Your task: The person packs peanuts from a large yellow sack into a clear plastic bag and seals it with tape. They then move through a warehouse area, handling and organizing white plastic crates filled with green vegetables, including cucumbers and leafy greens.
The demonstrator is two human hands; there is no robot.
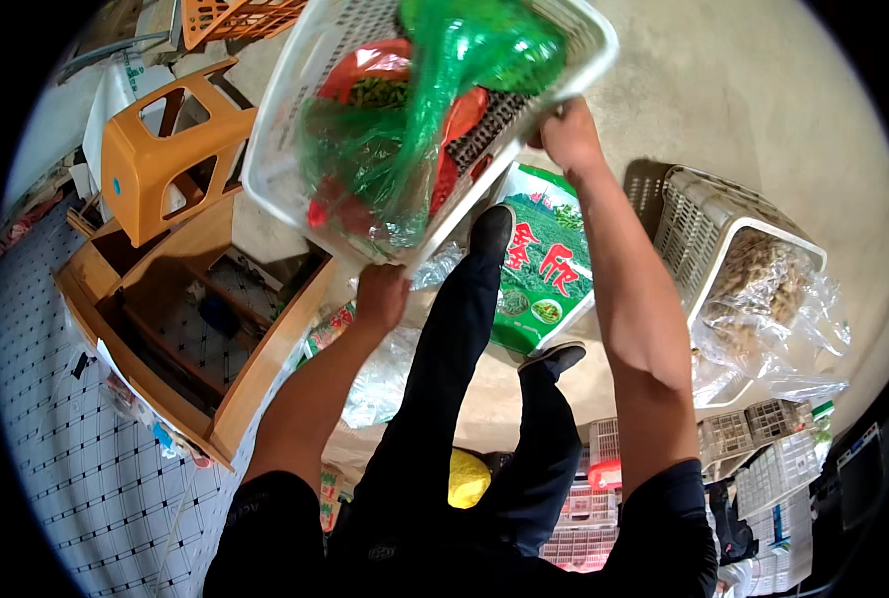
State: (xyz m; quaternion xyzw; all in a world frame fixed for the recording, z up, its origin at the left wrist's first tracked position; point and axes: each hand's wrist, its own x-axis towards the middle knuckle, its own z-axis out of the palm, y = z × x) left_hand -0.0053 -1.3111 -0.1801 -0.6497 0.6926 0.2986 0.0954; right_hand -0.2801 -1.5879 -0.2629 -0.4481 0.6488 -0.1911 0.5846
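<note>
A white plastic crate (273, 149) is held tilted in front of me, with both hands on its rim. My left hand (380, 295) is closed around the near corner. On the right-hand side of the rim, my right hand (570, 137) has its fingers wrapped over the edge. Inside lie a bright green plastic bag (489, 50), a darker see-through green bag (360, 149) and a red bag (464, 115) with leafy green stuff showing. Below the crate, a green printed sack (547, 261) lies on the floor beside my feet.
An orange plastic stool (150, 149) leans at the left above an open wooden cabinet frame (275, 389). To the right, another white crate (689, 224) holds brown lumps in clear plastic (763, 284). Clear plastic bags (385, 374) lie by my left leg. Several crates (584, 508) stand behind me.
</note>
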